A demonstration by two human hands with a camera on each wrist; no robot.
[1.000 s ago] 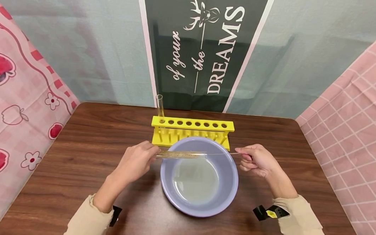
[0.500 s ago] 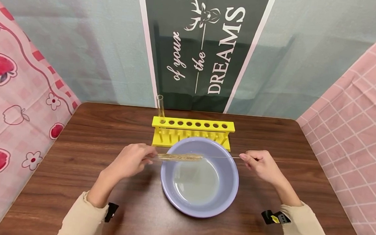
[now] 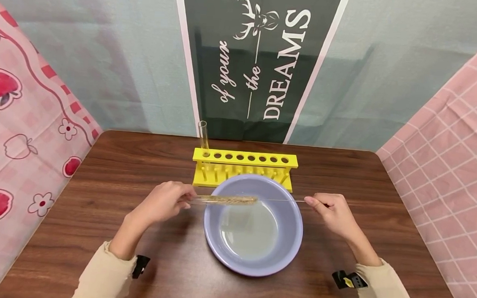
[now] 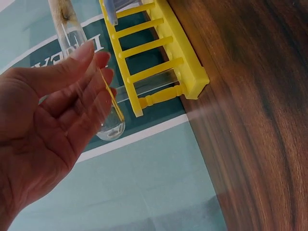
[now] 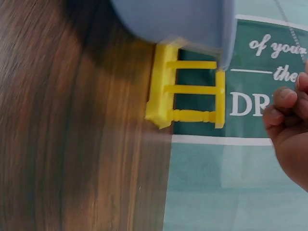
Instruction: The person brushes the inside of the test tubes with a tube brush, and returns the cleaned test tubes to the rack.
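Observation:
In the head view my left hand (image 3: 164,202) holds a clear glass test tube (image 4: 72,41) near its rounded end, thumb and fingers around it. The tube lies nearly level above the far half of a lavender basin (image 3: 250,270). Tan bristles of a test tube brush (image 3: 236,199) show inside the tube. The brush's thin wire runs out to the right, where my right hand (image 3: 332,213) pinches it beyond the basin's rim. In the right wrist view curled fingers (image 5: 286,98) show at the right edge, with the wire rising above them.
Behind the basin stands a yellow test tube rack (image 3: 246,157), partly hidden by it. Another glass test tube (image 3: 203,136) is upright in the rack's leftmost hole. The basin's floor looks pale and shiny, like shallow water. All stand on a dark wooden table (image 3: 111,178) with cloth around it.
Both hands have come slightly toward me, the left one also a little leftward, carrying the tube and brush. My right hand has turned on the wire. Little differs over the last half second.

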